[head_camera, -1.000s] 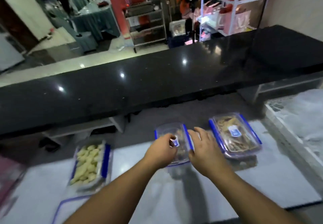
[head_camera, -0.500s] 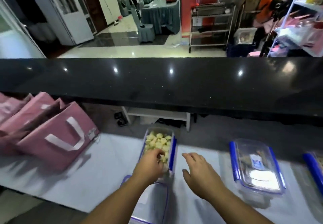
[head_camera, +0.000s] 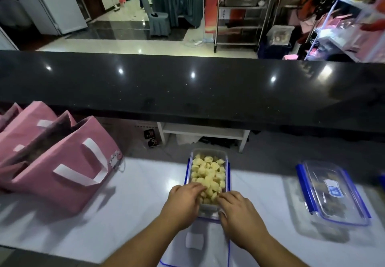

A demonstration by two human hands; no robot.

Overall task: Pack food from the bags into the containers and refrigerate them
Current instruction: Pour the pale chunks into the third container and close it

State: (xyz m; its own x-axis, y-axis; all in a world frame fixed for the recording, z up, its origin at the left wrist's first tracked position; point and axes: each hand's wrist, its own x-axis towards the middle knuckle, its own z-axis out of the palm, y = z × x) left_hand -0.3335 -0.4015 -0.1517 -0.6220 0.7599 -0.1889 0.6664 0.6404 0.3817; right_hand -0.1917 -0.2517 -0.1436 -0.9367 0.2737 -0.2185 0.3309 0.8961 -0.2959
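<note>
Two hands, left hand (head_camera: 183, 201) and right hand (head_camera: 237, 210), grasped near end of open container (head_camera: 209, 178) at worktop's (head_camera: 135, 204) front edge; grip curled on both. Rigid plastic, loose food, probably moderate weight; best held by side walls, level.

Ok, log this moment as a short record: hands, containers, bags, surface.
left hand: fingers curled at the open container's near left corner
right hand: fingers at its near right corner
open container: holds pale yellow food pieces, no lid on
loose lid: flat under the wrists
lidded container: to the right, apart
pink bags: at left
white table: bears all
</note>
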